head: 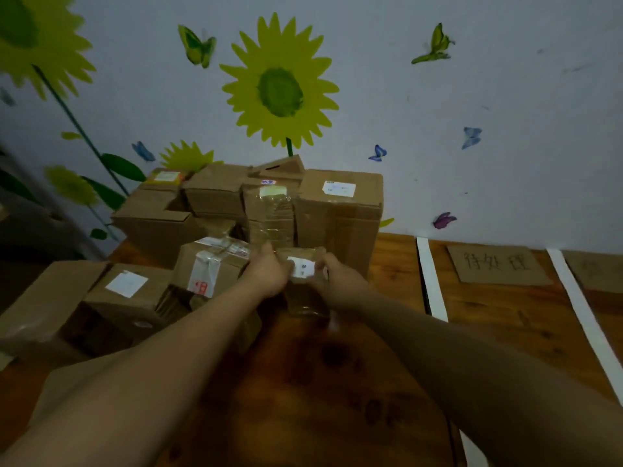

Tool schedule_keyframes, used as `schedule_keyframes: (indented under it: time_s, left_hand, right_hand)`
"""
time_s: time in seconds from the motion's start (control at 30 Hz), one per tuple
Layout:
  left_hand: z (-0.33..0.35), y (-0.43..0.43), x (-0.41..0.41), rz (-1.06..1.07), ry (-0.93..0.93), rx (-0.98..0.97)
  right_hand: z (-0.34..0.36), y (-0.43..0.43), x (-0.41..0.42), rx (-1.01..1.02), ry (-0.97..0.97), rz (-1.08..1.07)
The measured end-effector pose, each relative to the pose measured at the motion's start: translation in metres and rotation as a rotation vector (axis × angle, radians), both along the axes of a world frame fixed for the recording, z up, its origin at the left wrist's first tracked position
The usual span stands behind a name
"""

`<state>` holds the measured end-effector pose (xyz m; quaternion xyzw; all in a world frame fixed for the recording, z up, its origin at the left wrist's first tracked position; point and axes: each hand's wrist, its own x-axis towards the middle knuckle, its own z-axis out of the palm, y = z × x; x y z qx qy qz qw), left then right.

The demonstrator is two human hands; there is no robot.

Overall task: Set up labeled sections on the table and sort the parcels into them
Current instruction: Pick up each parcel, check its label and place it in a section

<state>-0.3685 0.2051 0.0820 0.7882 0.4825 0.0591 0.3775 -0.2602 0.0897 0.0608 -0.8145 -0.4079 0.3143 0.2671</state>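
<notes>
A small cardboard parcel [305, 288], taped and bearing a white label, stands at the front of a heap of brown parcels [337, 210] on the wooden table [337, 382]. My left hand [268, 274] grips its left side and my right hand [337, 276] grips its right side. To the right, a white tape strip [431, 281] and a second white tape strip [580, 315] mark off a section that holds a handwritten cardboard label [497, 266]. Another cardboard label [596, 269] lies beyond the second strip, cut off by the frame.
More parcels fill the table's left side, among them a box with a white sticker [126, 291] and one with a red-marked label [209, 267]. A wall with sunflower and butterfly decals [279, 89] rises right behind the table. The room is dim.
</notes>
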Motion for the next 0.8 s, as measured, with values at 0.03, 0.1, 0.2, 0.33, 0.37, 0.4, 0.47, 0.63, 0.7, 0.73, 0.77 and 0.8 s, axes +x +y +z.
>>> schedule_keyframes:
  time_s: [0.03, 0.1, 0.2, 0.33, 0.37, 0.4, 0.47, 0.63, 0.7, 0.73, 0.77, 0.8]
  left_hand:
    - [-0.002, 0.000, -0.001, 0.007, -0.029, -0.054]
    - [-0.005, -0.006, -0.004, 0.006, -0.085, -0.265]
    - [-0.006, -0.024, -0.006, 0.035, -0.106, -0.441]
    - [-0.008, -0.054, -0.012, 0.071, -0.166, -0.242]
    - [-0.005, -0.062, -0.015, 0.085, -0.179, -0.186]
    - [-0.002, -0.072, -0.018, 0.091, -0.193, -0.165]
    - [0.004, -0.091, -0.025, 0.087, -0.238, -0.186]
    - [0.012, -0.139, -0.044, 0.145, -0.339, -0.129]
    - [0.016, -0.155, -0.051, 0.171, -0.366, -0.032]
    - [0.020, -0.162, -0.054, 0.184, -0.398, -0.020]
    - [0.026, -0.167, -0.057, 0.195, -0.428, -0.031]
    - [0.032, -0.170, -0.060, 0.202, -0.461, -0.058]
  right_hand:
    - [-0.002, -0.002, -0.002, 0.021, 0.009, -0.059]
    - [-0.008, -0.009, -0.004, 0.059, 0.038, -0.169]
    - [-0.012, -0.025, -0.009, 0.121, 0.152, -0.283]
    - [-0.003, -0.049, -0.014, 0.120, 0.136, -0.244]
    - [-0.001, -0.056, -0.014, 0.132, 0.129, -0.225]
    - [0.001, -0.065, -0.014, 0.169, 0.163, -0.219]
    - [0.010, -0.082, -0.014, 0.256, 0.308, -0.257]
    - [0.033, -0.119, -0.010, 0.305, 0.436, -0.278]
    - [0.038, -0.133, -0.016, 0.314, 0.449, -0.240]
    - [0.041, -0.140, -0.020, 0.326, 0.445, -0.222]
    - [0.044, -0.148, -0.025, 0.341, 0.440, -0.208]
    - [0.049, -0.154, -0.030, 0.367, 0.449, -0.203]
